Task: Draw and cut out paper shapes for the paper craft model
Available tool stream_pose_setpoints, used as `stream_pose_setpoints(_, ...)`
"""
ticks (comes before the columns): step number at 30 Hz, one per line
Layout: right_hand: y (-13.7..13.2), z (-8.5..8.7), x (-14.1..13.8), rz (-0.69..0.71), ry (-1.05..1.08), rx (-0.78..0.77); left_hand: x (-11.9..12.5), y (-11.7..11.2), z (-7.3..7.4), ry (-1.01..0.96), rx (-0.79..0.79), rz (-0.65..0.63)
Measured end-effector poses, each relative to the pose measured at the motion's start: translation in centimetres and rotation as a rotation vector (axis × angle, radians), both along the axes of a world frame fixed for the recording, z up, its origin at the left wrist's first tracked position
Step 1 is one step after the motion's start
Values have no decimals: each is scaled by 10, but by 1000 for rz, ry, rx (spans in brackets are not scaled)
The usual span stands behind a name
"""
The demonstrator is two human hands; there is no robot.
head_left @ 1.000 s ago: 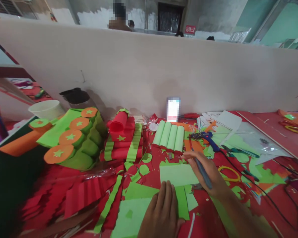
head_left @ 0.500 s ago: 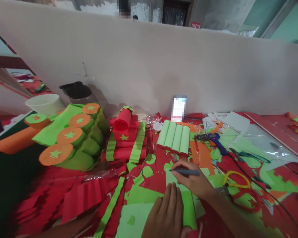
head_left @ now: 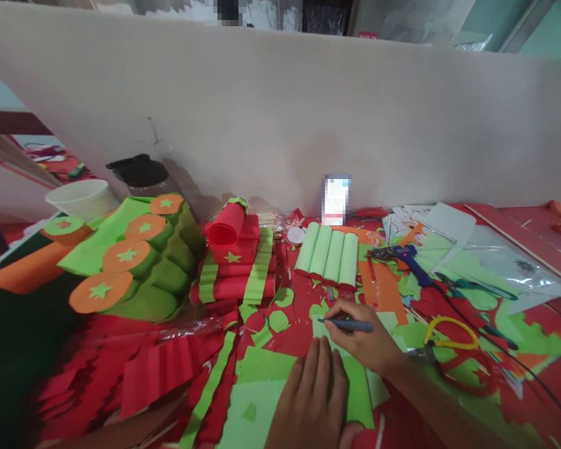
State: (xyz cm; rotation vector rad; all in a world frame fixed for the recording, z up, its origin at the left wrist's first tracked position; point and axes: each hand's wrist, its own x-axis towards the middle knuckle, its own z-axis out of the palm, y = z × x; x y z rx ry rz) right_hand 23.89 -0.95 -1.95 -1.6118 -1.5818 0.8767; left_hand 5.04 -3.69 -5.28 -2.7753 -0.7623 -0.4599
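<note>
My right hand (head_left: 358, 333) grips a dark grey pen (head_left: 350, 325), its tip at a light green sheet (head_left: 318, 330). Flat beside it, with fingers stretched out, my left hand (head_left: 311, 399) presses on the green paper. Under and right of my hands lies a brighter green strip (head_left: 359, 393). Just beyond stand several light green paper rolls (head_left: 328, 255) joined side by side. Cut green circles (head_left: 279, 322) and scraps lie left of the pen. To the left is a red paper model (head_left: 234, 255) with green bands and a star.
At left are a green model with orange star discs (head_left: 135, 262), a white bowl (head_left: 81, 198) and red paper strips (head_left: 159, 374). On the right lie a blue glue gun (head_left: 409, 262) with cable, yellow-and-red-handled scissors (head_left: 451, 333) and scraps. A phone (head_left: 336, 199) leans on the wall.
The view has tilted and shifted slightly. My right hand still holds the pen at almost the same spot on the sheet, and my left hand stays flat on the paper.
</note>
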Motion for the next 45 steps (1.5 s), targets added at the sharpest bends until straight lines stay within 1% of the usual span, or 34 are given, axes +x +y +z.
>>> stream_pose_setpoints(4,-1,0,0,59,6,-26,0,0,1,13,-16,-6)
stream_pose_setpoints(11,-2,-2,-1,58,-10,-33,0,0,1,16,-26,-16)
stream_pose_setpoints(16,-3,-3,0,-58,-67,22,-1,2,1,20,-19,-27)
stream_pose_setpoints(18,-3,-3,1,-78,-63,22,-1,2,0,20,0,-25)
stream_pose_setpoints(23,-1,-2,0,-27,-15,4,-1,1,0,13,-3,-19)
stream_pose_setpoints(27,2,-1,-1,24,-25,4,-1,0,-1,10,-1,-16)
stream_pose_setpoints(34,0,-2,1,12,8,-35,-1,1,-1,8,-6,-23)
stream_pose_setpoints(40,-1,-4,5,-17,139,-81,-1,2,-1,0,-42,-26)
stream_pose_setpoints(45,0,-1,4,1,103,-77,-2,3,-1,-14,-86,10)
